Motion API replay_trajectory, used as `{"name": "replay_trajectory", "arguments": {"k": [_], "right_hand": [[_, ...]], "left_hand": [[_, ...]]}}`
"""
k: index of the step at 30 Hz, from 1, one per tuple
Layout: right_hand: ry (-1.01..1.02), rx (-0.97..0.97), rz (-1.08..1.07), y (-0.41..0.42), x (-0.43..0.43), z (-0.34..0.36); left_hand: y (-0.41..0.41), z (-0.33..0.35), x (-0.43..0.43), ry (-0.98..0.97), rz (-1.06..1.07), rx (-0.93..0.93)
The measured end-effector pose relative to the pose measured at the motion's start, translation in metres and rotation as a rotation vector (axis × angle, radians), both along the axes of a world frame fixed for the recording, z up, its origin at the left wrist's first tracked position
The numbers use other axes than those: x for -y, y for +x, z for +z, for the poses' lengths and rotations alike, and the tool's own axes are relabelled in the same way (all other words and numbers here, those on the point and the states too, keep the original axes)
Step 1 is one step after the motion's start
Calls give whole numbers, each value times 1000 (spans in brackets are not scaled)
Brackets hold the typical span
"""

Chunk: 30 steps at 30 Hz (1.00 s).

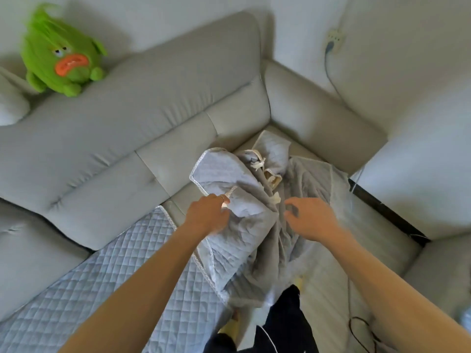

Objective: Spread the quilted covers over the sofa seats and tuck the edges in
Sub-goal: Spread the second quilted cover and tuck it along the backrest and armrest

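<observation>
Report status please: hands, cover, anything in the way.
Left hand grips bunched cover. Right hand curled on it, grip unclear. Other cover lies flat. Toy on backrest, not in way.

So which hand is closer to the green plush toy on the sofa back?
Left. The left hand grips the crumpled cover below and right of the plush toy; the right hand is further right still.

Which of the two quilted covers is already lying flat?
The pale blue diamond-quilted cover at the left; the crumpled grey-blue cover lies bunched in the corner.
</observation>
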State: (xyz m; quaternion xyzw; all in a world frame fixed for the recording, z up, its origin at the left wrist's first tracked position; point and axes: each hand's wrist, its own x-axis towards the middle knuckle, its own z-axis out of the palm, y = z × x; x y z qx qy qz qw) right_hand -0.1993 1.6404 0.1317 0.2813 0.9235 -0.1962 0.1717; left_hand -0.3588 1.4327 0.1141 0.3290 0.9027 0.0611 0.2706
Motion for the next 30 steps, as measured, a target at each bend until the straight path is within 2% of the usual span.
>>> {"name": "replay_trajectory", "arguments": {"k": [8, 11, 19, 27, 30], "right_hand": [[-48, -23, 294, -100, -136, -27], [-48, -5, 367, -124, -162, -32], [-106, 30, 388, -160, -220, -82], [-175, 77, 408, -206, -251, -166], [-186, 94, 431, -232, -269, -217]], "left_hand": [[-29, -26, -98, 4, 378, 55], [-32, -32, -119, 42, 499, 94], [-53, -83, -175, 16, 620, 267], [-84, -159, -211, -54, 697, 289], [-101, -201, -224, -51, 822, 268]]}}
